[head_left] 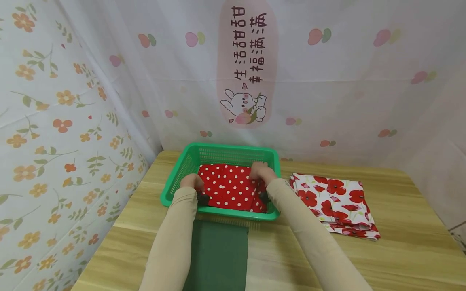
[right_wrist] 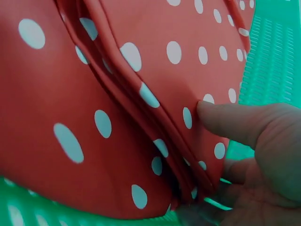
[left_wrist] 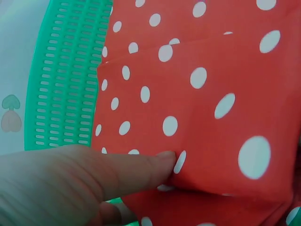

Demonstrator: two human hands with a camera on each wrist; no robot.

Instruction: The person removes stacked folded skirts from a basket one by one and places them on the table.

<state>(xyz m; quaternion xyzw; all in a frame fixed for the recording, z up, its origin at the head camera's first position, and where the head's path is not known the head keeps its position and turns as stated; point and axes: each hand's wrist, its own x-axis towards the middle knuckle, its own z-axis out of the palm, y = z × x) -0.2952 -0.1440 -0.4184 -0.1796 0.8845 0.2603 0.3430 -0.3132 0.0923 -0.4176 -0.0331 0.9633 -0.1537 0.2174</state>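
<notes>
A red cloth with white polka dots (head_left: 227,186) lies folded inside a green plastic basket (head_left: 234,213). My left hand (head_left: 193,182) reaches over the basket's left side. In the left wrist view, its thumb lies on top of the cloth (left_wrist: 188,103) and a finger shows lower down by the fold, pinching the cloth's edge. At the right end, my right hand (head_left: 263,171) grips the stacked folds, with thumb on top and fingers under the edge in the right wrist view. Several layers of the cloth (right_wrist: 174,52) show there as a thick fold.
To the basket's right, a folded white cloth with red poppies (head_left: 333,202) lies on the wooden table (head_left: 407,250). A dark green cloth (head_left: 220,258) lies in front of the basket, between my forearms. Printed curtains hang behind the table and on the left.
</notes>
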